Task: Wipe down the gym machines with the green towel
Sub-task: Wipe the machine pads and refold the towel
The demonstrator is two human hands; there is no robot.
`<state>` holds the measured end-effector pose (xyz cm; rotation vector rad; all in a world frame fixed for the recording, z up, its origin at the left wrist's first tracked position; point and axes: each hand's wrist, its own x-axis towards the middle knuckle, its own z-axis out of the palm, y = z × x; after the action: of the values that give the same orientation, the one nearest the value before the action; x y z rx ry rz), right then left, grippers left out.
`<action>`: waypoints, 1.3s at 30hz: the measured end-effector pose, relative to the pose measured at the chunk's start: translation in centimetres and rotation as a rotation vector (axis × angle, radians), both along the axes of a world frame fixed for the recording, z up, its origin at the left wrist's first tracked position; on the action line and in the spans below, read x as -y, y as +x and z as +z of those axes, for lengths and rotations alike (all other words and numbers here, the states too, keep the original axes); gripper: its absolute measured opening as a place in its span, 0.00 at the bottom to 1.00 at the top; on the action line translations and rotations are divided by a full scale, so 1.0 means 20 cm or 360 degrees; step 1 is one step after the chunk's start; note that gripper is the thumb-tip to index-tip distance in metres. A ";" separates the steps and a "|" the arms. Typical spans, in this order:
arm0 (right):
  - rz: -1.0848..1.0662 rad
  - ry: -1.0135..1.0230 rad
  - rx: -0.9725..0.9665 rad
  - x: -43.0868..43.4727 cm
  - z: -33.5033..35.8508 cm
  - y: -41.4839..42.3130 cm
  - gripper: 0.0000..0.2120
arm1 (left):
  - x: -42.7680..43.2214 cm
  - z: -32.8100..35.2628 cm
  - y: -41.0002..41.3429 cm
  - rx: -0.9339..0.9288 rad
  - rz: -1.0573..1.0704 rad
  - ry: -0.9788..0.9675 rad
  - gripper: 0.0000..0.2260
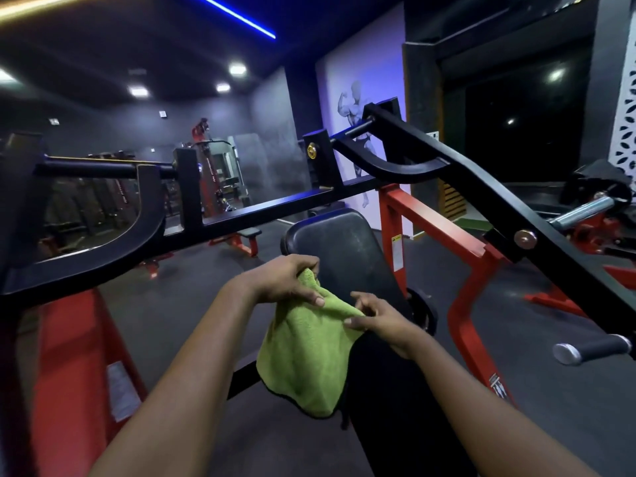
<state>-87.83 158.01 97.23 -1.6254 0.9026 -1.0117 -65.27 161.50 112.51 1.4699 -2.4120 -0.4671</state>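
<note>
Green towel [306,349] hangs limp in front of the black pad [347,246], left grip [285,277] bunched round its top, right grip [375,321] pinching the edge; looks soft, light, best wadded into one palm.

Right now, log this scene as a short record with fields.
place: gym with red-and-black steel weight machine
towel: green terry towel, held by its top edge, rest hanging
left hand: grips towel
right hand: pinches towel
nearest surface: black padded backrest, behind the hands
towel-pad contact: cannot tell
</note>
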 end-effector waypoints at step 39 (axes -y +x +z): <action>-0.0814 -0.1095 -0.0862 0.61 0.18 0.55 0.28 | 0.65 -0.16 0.21 -0.0583 0.0661 -0.0614 0.14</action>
<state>-76.85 145.85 100.91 -2.3843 1.4947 -1.3529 -61.12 148.52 109.30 1.4969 -1.7354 -0.1452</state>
